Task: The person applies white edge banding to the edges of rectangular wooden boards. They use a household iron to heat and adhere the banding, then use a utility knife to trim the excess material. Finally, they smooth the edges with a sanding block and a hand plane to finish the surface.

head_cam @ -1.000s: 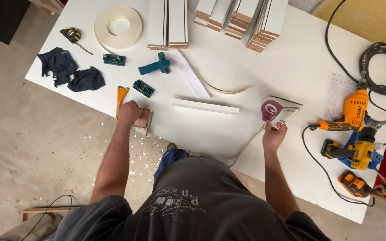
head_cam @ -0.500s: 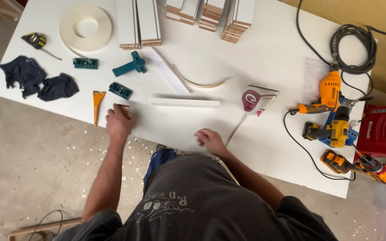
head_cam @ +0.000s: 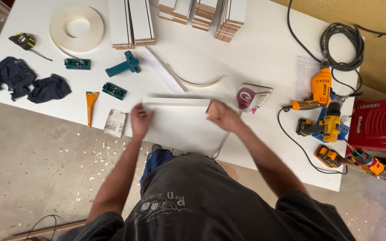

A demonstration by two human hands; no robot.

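A big white worktable fills most of what I see, with the person bent over its near edge. Along the far edge stand stacks of white-faced boards, and beside them lies a wide roll of pale edge banding. Off to the right, past the table edge, sits a red tool case, with an orange corded drill and a yellow cordless drill near it on the table. Two dark rags lie at the left end.

In the middle, close to the person, lies a long narrow white strip board, flat and running left to right. The right hand is at its right end, fingers curled about that end, where the brown core shows; the hand is blurred, so how firm the hold is I cannot tell. The left hand hovers just below the strip's left end, fingers loosely spread and holding nothing, also blurred.

A small iron rests just right of the right hand. Smaller bits lie to the left: a sheet of sandpaper, an orange scraper, teal trimming tools and a tape measure.
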